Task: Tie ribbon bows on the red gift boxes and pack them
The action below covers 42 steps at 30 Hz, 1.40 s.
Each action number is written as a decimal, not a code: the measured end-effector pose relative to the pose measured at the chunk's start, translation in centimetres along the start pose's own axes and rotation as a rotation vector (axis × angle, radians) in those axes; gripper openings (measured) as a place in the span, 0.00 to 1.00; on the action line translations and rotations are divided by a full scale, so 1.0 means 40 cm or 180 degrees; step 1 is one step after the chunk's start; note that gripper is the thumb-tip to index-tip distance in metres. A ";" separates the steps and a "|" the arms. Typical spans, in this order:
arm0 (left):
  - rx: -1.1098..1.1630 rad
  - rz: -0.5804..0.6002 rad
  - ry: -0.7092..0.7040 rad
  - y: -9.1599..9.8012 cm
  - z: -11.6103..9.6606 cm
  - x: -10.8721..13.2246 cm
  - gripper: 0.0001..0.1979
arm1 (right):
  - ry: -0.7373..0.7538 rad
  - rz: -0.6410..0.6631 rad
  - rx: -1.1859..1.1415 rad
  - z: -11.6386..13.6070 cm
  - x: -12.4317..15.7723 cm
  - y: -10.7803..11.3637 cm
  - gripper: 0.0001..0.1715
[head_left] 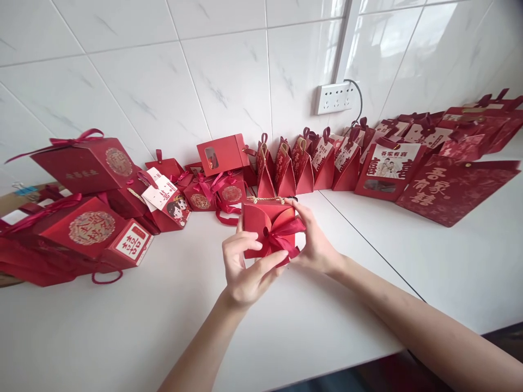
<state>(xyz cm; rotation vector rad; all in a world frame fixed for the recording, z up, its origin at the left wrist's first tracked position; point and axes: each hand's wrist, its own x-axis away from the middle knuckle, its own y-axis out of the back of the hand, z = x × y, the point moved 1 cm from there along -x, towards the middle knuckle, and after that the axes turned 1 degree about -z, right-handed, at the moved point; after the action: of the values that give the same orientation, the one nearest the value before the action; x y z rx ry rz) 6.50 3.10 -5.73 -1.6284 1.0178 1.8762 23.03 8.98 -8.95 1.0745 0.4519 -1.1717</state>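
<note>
A small red gift box (255, 218) with curved closing flaps and a dark red ribbon bow (281, 238) is held up above the white table, its bow side turned toward me. My left hand (245, 267) grips the box from the left, with thumb and fingers around its edge and lower front, close to the ribbon. From the right, my right hand (314, 239) holds the far side of the box, its fingers partly hidden behind it. A twisted cord shows along the top edge of the box.
Red gift boxes (90, 226) with ribbons are piled at the left. Several triangular red boxes (286, 169) line the tiled wall, and larger red gift bags (449, 190) stand at the right. A power socket strip (335, 98) is on the wall. A dark seam (368, 242) crosses the white table (143, 326).
</note>
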 end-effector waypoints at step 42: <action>0.0198 0.0010 0.0325 -0.019 -0.007 0.024 0.03 | 0.0076 -0.0152 -0.0006 -0.006 -0.004 0.004 0.58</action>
<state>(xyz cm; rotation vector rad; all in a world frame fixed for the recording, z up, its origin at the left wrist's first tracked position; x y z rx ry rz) 7.06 3.25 -6.85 -1.7023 1.1097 1.7608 23.17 9.29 -8.87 1.0823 0.4995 -1.2011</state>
